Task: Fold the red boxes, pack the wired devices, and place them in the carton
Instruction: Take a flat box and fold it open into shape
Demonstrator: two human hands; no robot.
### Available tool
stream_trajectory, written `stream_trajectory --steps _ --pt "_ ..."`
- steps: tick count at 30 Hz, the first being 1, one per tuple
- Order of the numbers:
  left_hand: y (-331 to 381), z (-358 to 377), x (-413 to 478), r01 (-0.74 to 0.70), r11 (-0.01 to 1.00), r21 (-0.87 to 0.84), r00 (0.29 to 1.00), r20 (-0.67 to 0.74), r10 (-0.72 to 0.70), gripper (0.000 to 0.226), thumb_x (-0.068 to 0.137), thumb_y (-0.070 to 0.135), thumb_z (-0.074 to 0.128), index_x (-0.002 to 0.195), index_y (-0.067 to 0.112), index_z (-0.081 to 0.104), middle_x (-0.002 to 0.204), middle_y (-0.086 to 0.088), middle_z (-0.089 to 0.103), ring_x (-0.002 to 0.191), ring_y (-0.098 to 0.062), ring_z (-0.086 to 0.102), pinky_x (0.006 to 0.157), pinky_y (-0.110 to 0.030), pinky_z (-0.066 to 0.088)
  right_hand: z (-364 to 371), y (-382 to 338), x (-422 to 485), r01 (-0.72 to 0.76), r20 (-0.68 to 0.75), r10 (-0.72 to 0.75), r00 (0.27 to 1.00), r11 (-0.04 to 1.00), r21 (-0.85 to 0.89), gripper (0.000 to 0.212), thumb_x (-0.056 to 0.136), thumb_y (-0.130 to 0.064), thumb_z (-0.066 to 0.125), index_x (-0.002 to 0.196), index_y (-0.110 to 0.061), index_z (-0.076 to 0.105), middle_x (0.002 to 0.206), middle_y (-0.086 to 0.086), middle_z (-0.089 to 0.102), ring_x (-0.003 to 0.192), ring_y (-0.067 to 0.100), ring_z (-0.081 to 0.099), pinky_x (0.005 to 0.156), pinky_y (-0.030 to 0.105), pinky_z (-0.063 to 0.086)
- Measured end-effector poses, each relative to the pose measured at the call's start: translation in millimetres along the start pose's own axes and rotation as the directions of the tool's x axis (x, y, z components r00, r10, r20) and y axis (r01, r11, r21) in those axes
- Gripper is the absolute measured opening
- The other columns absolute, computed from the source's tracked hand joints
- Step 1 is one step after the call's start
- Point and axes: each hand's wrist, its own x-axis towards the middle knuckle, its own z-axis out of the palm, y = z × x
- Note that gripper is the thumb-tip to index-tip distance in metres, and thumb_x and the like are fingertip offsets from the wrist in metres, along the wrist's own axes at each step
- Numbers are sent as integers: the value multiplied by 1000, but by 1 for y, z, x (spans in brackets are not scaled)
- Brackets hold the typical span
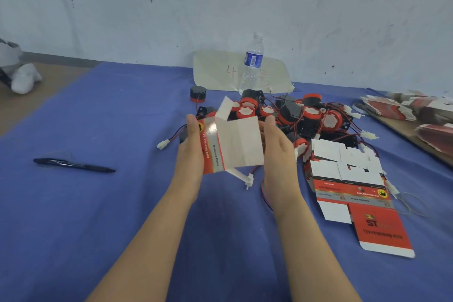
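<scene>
A half-folded red box with a white inside and raised flaps is held above the blue cloth between both hands. My left hand grips its red printed side. My right hand holds the opposite edge with fingers curled round it. Behind the box lies a pile of black and red wired devices with red-black leads and white plugs. A stack of flat unfolded red boxes lies right of my right hand. No carton is in view.
A water bottle stands on a paper sheet at the back. A black pen lies at the left. More flat red boxes are heaped on a board at the far right. One lone device stands apart.
</scene>
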Motion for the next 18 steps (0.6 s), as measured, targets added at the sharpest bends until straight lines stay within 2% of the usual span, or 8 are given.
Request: stream_trajectory --steps 3,6,8,10,12,14,16,18 --pt "0 -2 -2 119 987 -105 984 147 -102 58 84 72 33 103 33 70 103 5 74 96 -13 69 75 -33 55 -4 1 0 -75 -70 70 995 994 -79 56 98 -49 38 76 1 50 61 6 49 54 10 45 52 21 39" --pt "0 -5 -2 235 914 -331 935 333 -120 57 90 67 33 95 31 77 101 5 74 89 -13 71 67 -29 58 2 3 2 -212 -22 211 977 968 -132 37 98 -34 46 88 1 54 80 20 58 77 32 60 62 27 49" --pt "-2 -4 -1 296 856 -424 911 394 -120 55 89 65 37 92 28 78 99 3 74 89 -15 71 73 -31 57 11 9 0 -311 56 318 946 945 -101 23 98 -28 50 91 -7 55 90 10 63 88 27 63 67 24 50" --pt "-5 -4 0 322 849 -420 903 406 -142 56 89 67 38 91 27 78 100 1 73 90 -17 71 78 -33 54 16 10 -4 -389 116 394 912 919 -62 27 100 -31 45 79 -16 52 78 0 56 72 16 56 75 35 50" --pt "-6 -5 2 297 859 -418 913 388 -127 59 91 67 32 93 28 77 104 1 73 91 -17 71 79 -34 52 13 12 -2 -279 49 294 954 938 -205 33 102 -30 41 73 -16 48 71 0 50 63 14 48 65 31 45" --pt "-3 -7 4 219 847 -485 947 315 -64 62 94 65 26 94 28 77 108 1 72 95 -16 70 79 -33 53 6 12 1 -23 -92 -17 996 909 -416 26 101 -30 38 88 -14 54 83 1 56 73 13 50 62 25 41" --pt "-2 -8 7 121 806 -579 986 167 -28 58 96 62 26 98 28 73 108 1 73 98 -16 70 80 -34 56 -4 13 4 124 -149 -246 958 822 -556 26 101 -29 40 115 -15 57 112 0 59 101 14 51 75 22 38" --pt "-2 -9 9 39 811 -583 998 56 -8 48 96 58 32 104 26 67 105 2 74 97 -14 70 80 -33 58 -15 19 8 98 -98 -249 963 667 -738 39 99 -30 45 134 -13 48 137 5 46 128 21 35 98 29 32"
